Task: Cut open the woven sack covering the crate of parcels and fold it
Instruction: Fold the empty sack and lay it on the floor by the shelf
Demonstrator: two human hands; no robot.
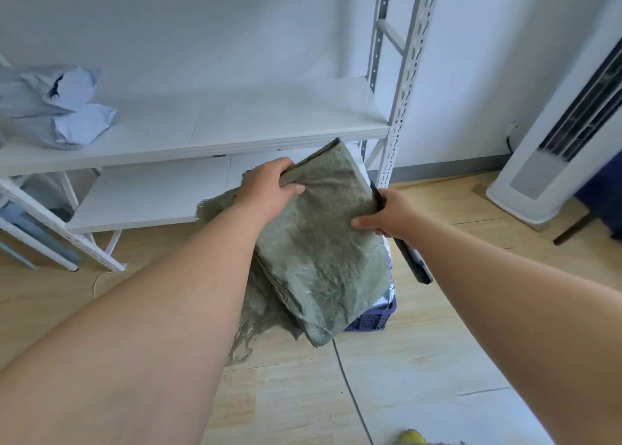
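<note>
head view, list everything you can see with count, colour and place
folded woven sack: one, dull green, held up above the crate
perforated plastic crate: one, blue-purple, on the floor, mostly hidden by the sack
slim utility knife: one, black, in the right hand beside the sack
plastic mailer parcels: a few, pale blue-grey, left on the upper shelf
slotted metal shelving rack: one, white, against the wall
tower fan: one, white with a dark grille, standing at right
thin cable: one, dark, on the wooden floor
left hand: grips the sack's upper edge
right hand: holds sack and knife
</note>
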